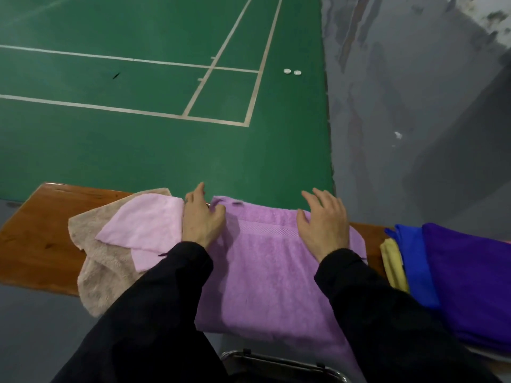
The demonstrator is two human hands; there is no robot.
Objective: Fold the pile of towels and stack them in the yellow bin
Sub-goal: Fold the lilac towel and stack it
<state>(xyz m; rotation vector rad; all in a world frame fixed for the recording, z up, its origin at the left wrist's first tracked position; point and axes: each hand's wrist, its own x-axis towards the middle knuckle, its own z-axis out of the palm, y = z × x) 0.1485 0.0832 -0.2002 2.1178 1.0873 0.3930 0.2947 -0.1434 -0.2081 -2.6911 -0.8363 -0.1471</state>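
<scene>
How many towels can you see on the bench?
6: a beige towel and pale pink towel at left, a lilac towel under both hands, and yellow, blue and purple towels at right. More may be hidden underneath.

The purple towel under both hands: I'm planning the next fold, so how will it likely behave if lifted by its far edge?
The purple towel would probably sag limply, since its near end already drapes over the bench edge. Its thick terry pile suggests some heft, likely needing both the left hand and right hand. Slipping seems unlikely on that nap.
</scene>
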